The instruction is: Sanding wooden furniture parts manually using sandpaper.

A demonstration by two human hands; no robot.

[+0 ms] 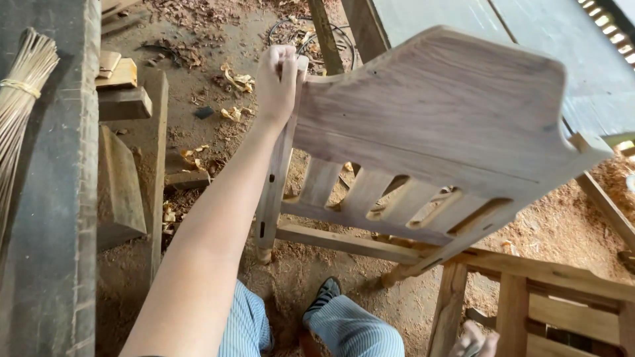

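An unfinished wooden chair back (436, 112) with a broad top panel and several vertical slats stands tilted in front of me, its posts resting on the sawdust-covered floor. My left hand (278, 76) is stretched forward and closed around the top of the chair back's left post (272, 192). Only part of my right hand (473, 342) shows at the bottom edge, beside a pale wooden frame (529, 277); whether it holds anything is hidden. My striped trouser legs (350, 327) and a dark sandal (322, 295) are below.
A dark heavy beam (56, 198) runs down the left, with a bundle of thin sticks (20, 86) on it. Wood offcuts (122, 99), a wedge-shaped block (122, 192) and shavings lie on the dirt floor. A grey board (463, 20) lies at the top right.
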